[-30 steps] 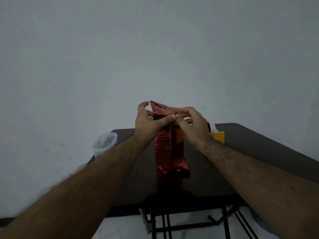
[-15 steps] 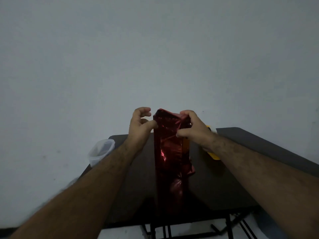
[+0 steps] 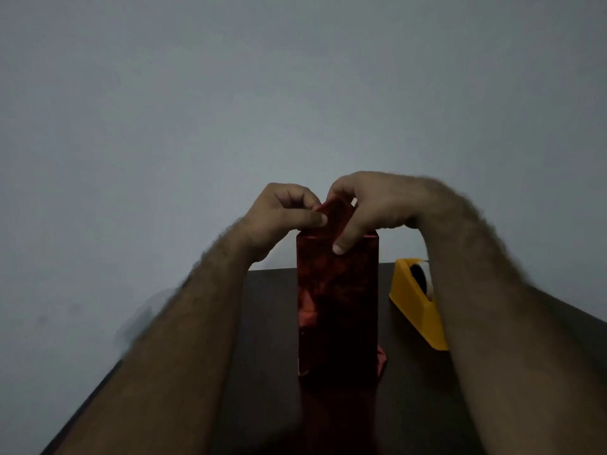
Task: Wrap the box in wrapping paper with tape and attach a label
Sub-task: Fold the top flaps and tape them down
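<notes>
Since half a second ago both hands have come up over the top of the box and the view has dropped closer, so the clear tub at the left edge is out of sight. Fingers of my left hand point(image 3: 282, 215) are curled, thumb and forefinger pinching the left edge of the red paper flap point(image 3: 335, 213) that stands up above the box. My right hand point(image 3: 371, 208) curls over the same flap from the other side, its fingers behind the paper and its thumb point(image 3: 343, 239) pressing down onto the front face just below the top edge. Between them the flap is tilted toward me, not yet laid flat.

Below my hands the box point(image 3: 338, 300), covered in shiny red wrapping paper, stands upright on its end near the middle of the dark worktop point(image 3: 262, 323). A loose crumple of red paper sticks out at its lower right corner, touching the worktop.

To the right, well apart from the box, a yellow tape dispenser point(image 3: 417, 307) sits on the worktop, partly hidden behind my right forearm, with its roll showing at the top. A plain grey wall fills the rest.
</notes>
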